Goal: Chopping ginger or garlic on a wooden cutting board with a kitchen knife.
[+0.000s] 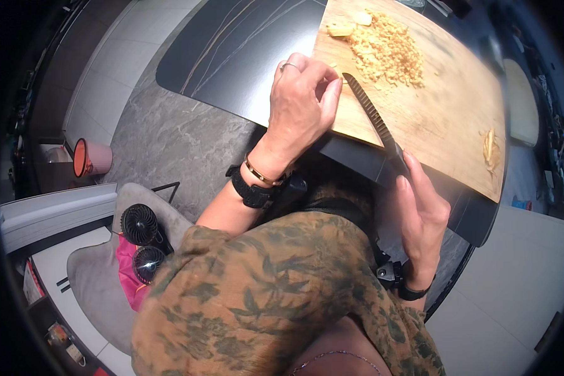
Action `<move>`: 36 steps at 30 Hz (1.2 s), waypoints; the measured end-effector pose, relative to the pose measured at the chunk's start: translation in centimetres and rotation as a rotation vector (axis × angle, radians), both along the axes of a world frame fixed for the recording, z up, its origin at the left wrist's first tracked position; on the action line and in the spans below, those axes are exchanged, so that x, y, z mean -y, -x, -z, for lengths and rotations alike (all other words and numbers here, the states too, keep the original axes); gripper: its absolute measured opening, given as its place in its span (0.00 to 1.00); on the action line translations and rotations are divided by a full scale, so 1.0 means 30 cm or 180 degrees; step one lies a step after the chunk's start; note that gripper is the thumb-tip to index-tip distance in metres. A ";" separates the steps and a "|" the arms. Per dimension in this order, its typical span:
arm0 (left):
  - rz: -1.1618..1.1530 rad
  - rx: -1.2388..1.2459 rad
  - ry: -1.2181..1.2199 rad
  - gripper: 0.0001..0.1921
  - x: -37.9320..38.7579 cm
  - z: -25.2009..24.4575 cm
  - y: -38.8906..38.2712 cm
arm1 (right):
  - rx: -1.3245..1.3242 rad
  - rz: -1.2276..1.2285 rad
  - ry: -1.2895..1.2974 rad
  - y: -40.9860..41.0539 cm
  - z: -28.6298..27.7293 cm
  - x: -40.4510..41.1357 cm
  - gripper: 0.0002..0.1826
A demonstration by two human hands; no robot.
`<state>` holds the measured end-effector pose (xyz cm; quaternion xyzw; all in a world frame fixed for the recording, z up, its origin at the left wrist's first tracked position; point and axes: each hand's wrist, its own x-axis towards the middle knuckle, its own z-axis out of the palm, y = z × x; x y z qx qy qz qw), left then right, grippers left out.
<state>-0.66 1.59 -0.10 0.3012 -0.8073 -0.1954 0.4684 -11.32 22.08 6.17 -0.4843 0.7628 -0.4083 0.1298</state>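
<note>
My right hand [420, 207] grips the handle of a dark kitchen knife [370, 109] with a ridged blade, which slants over the near edge of a wooden cutting board [451, 127]. My left hand [305, 89], a ring on one finger, is curled at the board's near left, its thumb close to the blade's tip. A pale scrap shows near that thumb; whether the fingers pinch it is unclear. Farther back on the board lies a heap of finely chopped yellow food [387, 49], probably ginger, with larger chunks [340, 30] at its left.
Brownish peelings [490, 150] lie at the board's right end. The board rests on a dark, veined table [216, 51]. To the left, a pink bin [94, 158] stands on the floor. A grey chair [94, 282] holds a black twin fan [145, 239] and pink cloth [127, 277].
</note>
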 end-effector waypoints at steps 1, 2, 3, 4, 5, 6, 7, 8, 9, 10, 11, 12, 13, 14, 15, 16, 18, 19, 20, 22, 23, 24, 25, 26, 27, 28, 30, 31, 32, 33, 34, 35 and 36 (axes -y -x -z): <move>0.0006 0.0007 0.0028 0.04 0.002 0.001 -0.003 | 0.0000 -0.0004 0.0005 0.000 0.005 0.001 0.20; 0.0002 0.0008 0.0032 0.04 0.002 0.003 -0.004 | -0.0087 0.0069 0.0066 0.001 0.014 0.002 0.20; 0.0018 -0.0083 0.0051 0.04 0.002 0.007 -0.002 | -0.0179 0.0146 0.0125 0.003 0.020 0.000 0.20; 0.0033 -0.0173 0.0071 0.04 0.002 0.010 -0.002 | -0.0183 0.0143 0.0127 0.005 0.022 -0.002 0.20; 0.0029 -0.0175 0.0073 0.04 0.001 0.014 -0.003 | -0.0176 0.0090 0.0220 0.006 0.023 -0.006 0.20; 0.0014 -0.0281 -0.0045 0.03 0.000 0.019 -0.003 | -0.0168 0.0043 0.0310 0.007 0.023 -0.008 0.20; -0.0001 -0.0386 -0.0162 0.03 -0.001 0.020 -0.003 | -0.0170 0.0045 0.0309 0.003 0.021 -0.008 0.20; 0.0000 -0.0387 -0.0163 0.03 -0.002 0.020 -0.005 | -0.0121 -0.0037 0.0371 -0.005 0.018 -0.006 0.20; -0.0040 -0.0331 -0.0103 0.03 0.000 0.022 -0.007 | -0.0078 -0.0112 0.0431 -0.008 0.018 -0.005 0.20; -0.0080 -0.0275 -0.0043 0.03 0.001 0.024 -0.007 | -0.0132 -0.0115 0.0382 -0.005 0.025 -0.006 0.20; -0.0071 -0.0281 -0.0046 0.03 0.002 0.026 -0.004 | -0.0139 -0.0106 0.0379 -0.005 0.026 -0.005 0.20; -0.0079 -0.0251 0.0015 0.03 0.001 0.022 -0.005 | -0.0099 -0.0129 0.0282 -0.007 0.023 -0.004 0.20; -0.0087 -0.0222 0.0077 0.03 0.001 0.019 -0.006 | -0.0060 -0.0152 0.0185 -0.008 0.020 -0.002 0.20; -0.0092 -0.0219 0.0079 0.03 0.002 0.017 -0.007 | -0.0057 -0.0157 0.0187 -0.008 0.012 -0.001 0.20; -0.0101 -0.0222 0.0058 0.03 0.003 0.020 -0.008 | -0.0025 -0.0099 0.0051 -0.009 0.003 0.001 0.20; -0.0112 -0.0225 0.0036 0.03 0.003 0.023 -0.010 | 0.0006 -0.0041 -0.0086 -0.009 0.000 0.002 0.20; -0.0111 -0.0224 0.0037 0.03 0.003 0.026 -0.009 | 0.0000 -0.0051 0.0014 -0.002 0.010 0.001 0.20; -0.0108 -0.0223 0.0042 0.03 0.003 0.025 -0.007 | -0.0006 -0.0059 0.0118 0.003 0.015 -0.001 0.20; -0.0100 -0.0226 0.0043 0.03 0.003 0.020 -0.003 | -0.0010 -0.0050 0.0119 0.009 0.019 -0.004 0.20; -0.0068 -0.0229 0.0032 0.03 -0.001 0.013 -0.006 | -0.0121 0.0095 0.0231 0.016 0.030 -0.008 0.20; -0.0075 -0.0227 0.0032 0.03 0.000 0.016 -0.007 | -0.0119 0.0089 0.0231 0.014 0.026 -0.007 0.20; -0.0070 -0.0235 -0.0004 0.03 0.002 0.019 -0.007 | -0.0110 0.0015 0.0271 0.008 0.017 -0.007 0.20; -0.0065 -0.0243 -0.0041 0.03 0.004 0.022 -0.007 | -0.0101 -0.0059 0.0310 0.004 0.012 -0.006 0.20; -0.0063 -0.0242 -0.0043 0.03 0.004 0.022 -0.008 | -0.0101 -0.0057 0.0308 0.002 0.013 -0.005 0.20; -0.0088 -0.0231 -0.0023 0.03 0.004 0.022 -0.009 | -0.0145 -0.0124 0.0322 0.000 0.015 -0.003 0.20; -0.0114 -0.0219 -0.0002 0.03 0.003 0.022 -0.010 | -0.0189 -0.0191 0.0338 -0.001 0.017 -0.002 0.20; -0.0086 -0.0242 -0.0011 0.03 0.001 0.016 -0.008 | -0.0111 -0.0199 0.0265 -0.004 0.027 0.001 0.20; -0.0056 -0.0266 -0.0018 0.03 0.000 0.015 -0.007 | -0.0036 -0.0205 0.0194 -0.004 0.030 0.002 0.20; -0.0057 -0.0267 -0.0020 0.03 0.001 0.017 -0.006 | -0.0037 -0.0206 0.0192 -0.003 0.029 0.003 0.20; -0.0075 -0.0267 0.0048 0.03 0.004 0.015 -0.007 | -0.0035 -0.0168 0.0139 -0.002 0.025 0.005 0.20; -0.0093 -0.0267 0.0116 0.03 0.006 0.014 -0.008 | -0.0034 -0.0130 0.0086 -0.002 0.021 0.006 0.20; -0.0095 -0.0265 0.0118 0.03 0.006 0.014 -0.010 | -0.0032 -0.0131 0.0089 -0.003 0.018 0.006 0.20; -0.0072 -0.0271 0.0071 0.03 0.007 0.020 -0.008 | -0.0054 -0.0078 0.0096 -0.002 0.019 0.006 0.20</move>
